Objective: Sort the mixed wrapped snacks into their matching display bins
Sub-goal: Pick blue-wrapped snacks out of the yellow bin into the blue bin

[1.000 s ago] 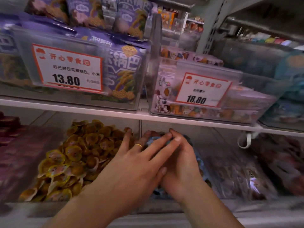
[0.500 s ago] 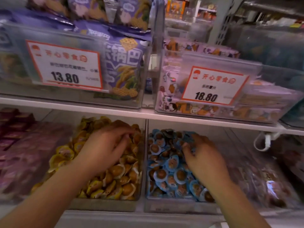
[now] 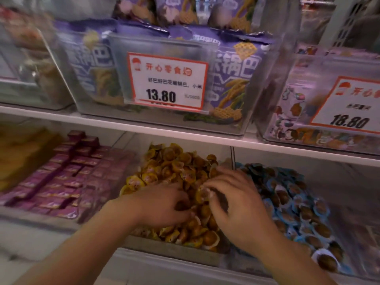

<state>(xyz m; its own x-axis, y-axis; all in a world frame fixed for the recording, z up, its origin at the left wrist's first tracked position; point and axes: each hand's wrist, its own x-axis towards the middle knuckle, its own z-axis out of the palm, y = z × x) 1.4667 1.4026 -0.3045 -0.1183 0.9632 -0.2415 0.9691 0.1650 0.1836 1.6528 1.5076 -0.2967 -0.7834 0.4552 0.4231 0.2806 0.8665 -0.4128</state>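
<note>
Both hands work in the yellow-wrapped snack bin (image 3: 176,246) on the lower shelf.

The left hand (image 3: 162,204) lies on the yellow snacks (image 3: 174,167), fingers curled down into the pile; whether they hold a piece cannot be told. The right hand (image 3: 236,202) pinches one yellow-wrapped snack (image 3: 202,193) between thumb and fingertips. The blue-wrapped snacks (image 3: 298,204) fill the bin just to the right; purple packets (image 3: 67,182) lie to the left. A price card (image 3: 167,80) marked 13.80 hangs on the upper bin behind.
</note>
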